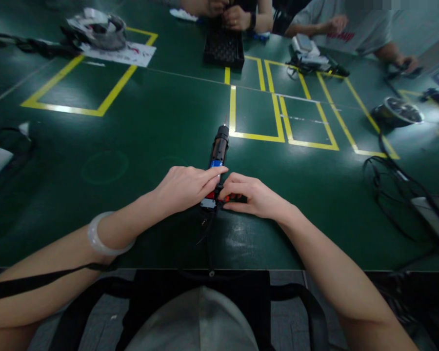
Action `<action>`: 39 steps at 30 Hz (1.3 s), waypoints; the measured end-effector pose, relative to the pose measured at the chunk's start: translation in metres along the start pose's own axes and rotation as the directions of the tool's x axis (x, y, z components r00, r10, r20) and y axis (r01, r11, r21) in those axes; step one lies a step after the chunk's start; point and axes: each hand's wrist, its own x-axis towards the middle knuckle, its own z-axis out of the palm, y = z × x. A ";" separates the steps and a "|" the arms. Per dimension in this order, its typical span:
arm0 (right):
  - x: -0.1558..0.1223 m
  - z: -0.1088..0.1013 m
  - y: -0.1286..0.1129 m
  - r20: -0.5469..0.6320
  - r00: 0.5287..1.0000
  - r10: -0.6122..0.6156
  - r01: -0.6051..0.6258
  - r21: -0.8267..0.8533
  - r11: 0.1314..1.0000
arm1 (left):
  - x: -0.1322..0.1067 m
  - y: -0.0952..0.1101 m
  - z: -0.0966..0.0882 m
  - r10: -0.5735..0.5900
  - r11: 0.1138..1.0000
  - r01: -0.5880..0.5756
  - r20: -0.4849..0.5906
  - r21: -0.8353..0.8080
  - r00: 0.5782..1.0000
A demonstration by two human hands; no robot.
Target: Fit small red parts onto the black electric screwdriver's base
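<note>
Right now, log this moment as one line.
left hand: on screwdriver | right hand: near its rear end | tip: pointing away | table: green, yellow-taped

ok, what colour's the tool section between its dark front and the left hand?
The tool section is blue, head view.

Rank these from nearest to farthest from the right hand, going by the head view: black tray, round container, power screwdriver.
1. Power screwdriver: right beside the right hand, just to its left.
2. Black tray: well ahead, slightly left.
3. Round container: farthest, ahead and far left, on a white sheet.
</note>
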 end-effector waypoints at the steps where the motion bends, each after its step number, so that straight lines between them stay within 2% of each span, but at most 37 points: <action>1: -0.001 -0.002 0.000 0.003 1.000 0.002 -0.002 0.006 1.000 | 0.000 0.000 0.000 -0.002 1.000 0.002 -0.002 -0.002 1.000; 8: 0.000 -0.003 0.001 0.029 0.999 0.035 -0.035 0.013 0.999 | -0.001 -0.001 0.001 -0.003 1.000 0.003 -0.013 -0.017 1.000; 14: 0.004 0.006 -0.003 -0.007 0.990 0.139 -0.138 0.045 0.989 | -0.001 0.000 0.001 0.006 1.000 -0.006 -0.017 -0.010 1.000; 21: 0.004 0.004 -0.006 -0.026 0.981 0.193 -0.189 0.113 0.975 | -0.002 -0.001 0.002 0.019 1.000 -0.019 -0.016 -0.023 1.000; 31: 0.000 0.005 0.002 -0.019 0.976 0.216 -0.203 0.275 0.940 | -0.005 0.001 -0.005 -0.002 0.999 0.006 0.077 -0.048 0.997; 35: 0.000 0.005 0.006 -0.024 0.971 0.236 -0.219 0.291 0.931 | -0.009 -0.013 -0.007 -0.010 1.000 0.013 0.125 -0.020 0.992; 39: -0.001 0.004 0.010 -0.050 0.967 0.248 -0.226 0.265 0.937 | -0.017 -0.045 -0.013 -0.081 0.996 0.084 0.216 -0.002 0.973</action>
